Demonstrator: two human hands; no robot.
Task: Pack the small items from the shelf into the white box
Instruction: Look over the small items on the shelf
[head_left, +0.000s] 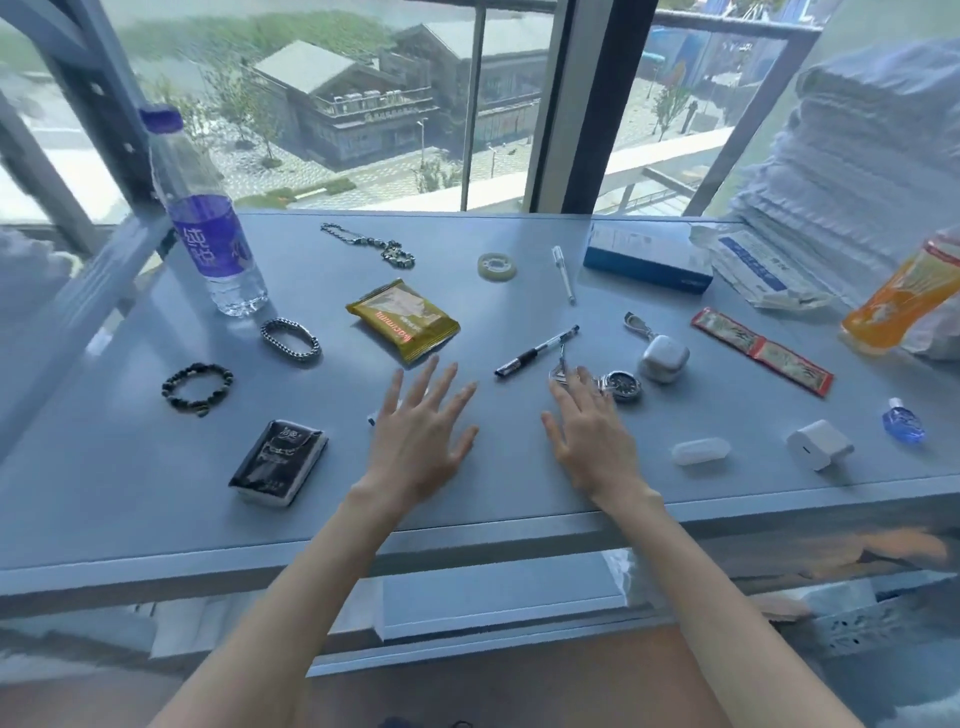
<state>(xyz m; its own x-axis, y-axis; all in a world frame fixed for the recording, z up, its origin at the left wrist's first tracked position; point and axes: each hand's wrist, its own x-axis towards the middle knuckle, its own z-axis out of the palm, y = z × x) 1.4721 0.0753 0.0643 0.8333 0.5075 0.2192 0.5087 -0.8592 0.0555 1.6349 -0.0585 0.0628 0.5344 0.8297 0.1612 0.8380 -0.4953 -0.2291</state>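
At the far left of the grey shelf (130, 467) stands a clear plastic water bottle (208, 208) with a purple label, partly filled. Near it lie a dark beaded bracelet (197, 387), a metal chain bracelet (290, 340) and a glossy black tissue pack (278, 462). The left hand (421, 436) is flat with its fingers spread, holding nothing, just short of a crinkled yellow snack packet (402, 319). A black pen (537, 351) lies between the two hands. The right hand (592, 436) is also flat and empty. Its fingertips reach a metal keyring (561, 371) beside a wristwatch (623, 385); I cannot tell if they touch it. Further right sit a rounded white earbud case (664, 358), a white cube charger (818, 444) and a small blue bottle (904, 423). At the far right edge is a bottle of orange drink (893, 296).
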